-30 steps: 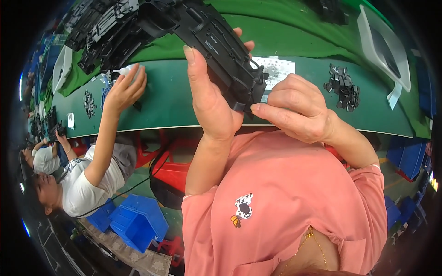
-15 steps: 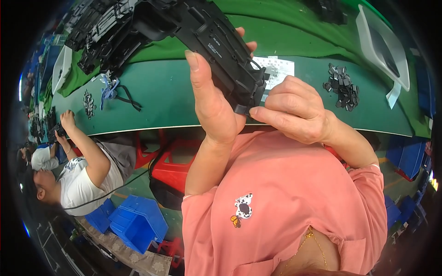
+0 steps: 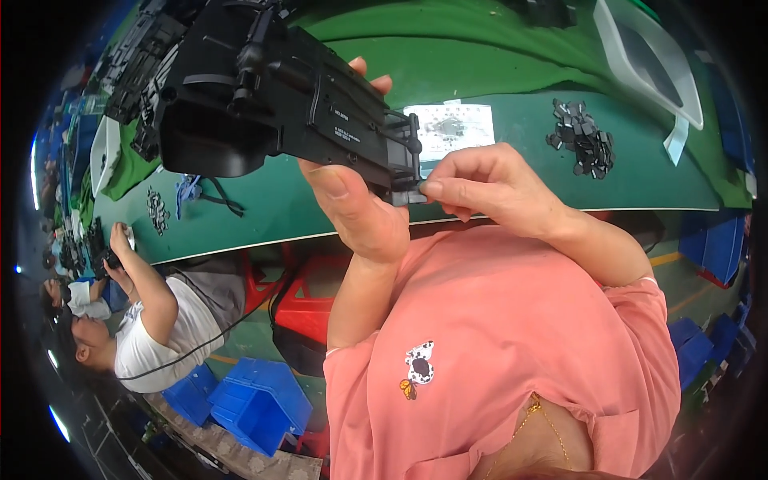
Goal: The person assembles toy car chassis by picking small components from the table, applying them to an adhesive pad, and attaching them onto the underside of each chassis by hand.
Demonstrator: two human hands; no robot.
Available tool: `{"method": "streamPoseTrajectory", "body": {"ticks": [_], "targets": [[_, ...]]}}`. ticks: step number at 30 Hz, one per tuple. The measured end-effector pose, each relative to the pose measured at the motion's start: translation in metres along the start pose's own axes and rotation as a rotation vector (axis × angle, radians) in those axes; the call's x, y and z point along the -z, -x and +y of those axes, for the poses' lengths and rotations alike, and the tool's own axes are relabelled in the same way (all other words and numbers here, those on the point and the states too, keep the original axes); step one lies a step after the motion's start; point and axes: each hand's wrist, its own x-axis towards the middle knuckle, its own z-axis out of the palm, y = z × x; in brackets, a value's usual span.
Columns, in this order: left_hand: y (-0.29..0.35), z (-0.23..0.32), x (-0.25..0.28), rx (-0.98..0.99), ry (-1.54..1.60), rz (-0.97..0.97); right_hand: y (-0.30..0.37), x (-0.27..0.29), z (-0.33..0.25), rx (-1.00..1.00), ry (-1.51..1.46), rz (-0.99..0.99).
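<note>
My left hand point(image 3: 360, 212) is wrapped around a long black plastic chassis point(image 3: 344, 120) from below, thumb on the near side and fingertips showing past the far side. The chassis is held above the table, its moulded underside facing up and its wide, scooped end to the left. At its narrow right end, a small dark block-like piece point(image 3: 408, 197) sits on the near corner. My right hand point(image 3: 504, 192) pinches at this corner with thumb and forefinger; whether the piece is attached to the chassis cannot be made out.
On the green table lie a printed sheet point(image 3: 472, 132), a heap of small black parts point(image 3: 584, 144), a smaller pile point(image 3: 157, 211) and a blue strap point(image 3: 189, 190). A white tray point(image 3: 612, 48) stands far right; black chassis point(image 3: 132, 88) are stacked far left. A co-worker point(image 3: 168, 336) sits left.
The chassis has moved left and turned closer to level, with more of its wide end in view. Both hands have shifted left with it, the right still pinching at the corner.
</note>
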Motion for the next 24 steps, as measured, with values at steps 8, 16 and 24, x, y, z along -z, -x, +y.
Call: {"method": "streamPoseTrajectory", "body": {"ticks": [8,16,24], "targets": [[-0.002,-0.002,-0.001,0.001,0.104,-0.021,0.001,-0.003,-0.004,-0.029,-0.056,0.029],[-0.030,0.022,0.035,0.339,0.480,0.125,0.028,0.020,-0.010,-0.004,-0.064,0.139],[-0.157,0.046,0.141,0.100,0.399,0.365,0.047,0.056,0.003,0.124,-0.156,0.299]]}}
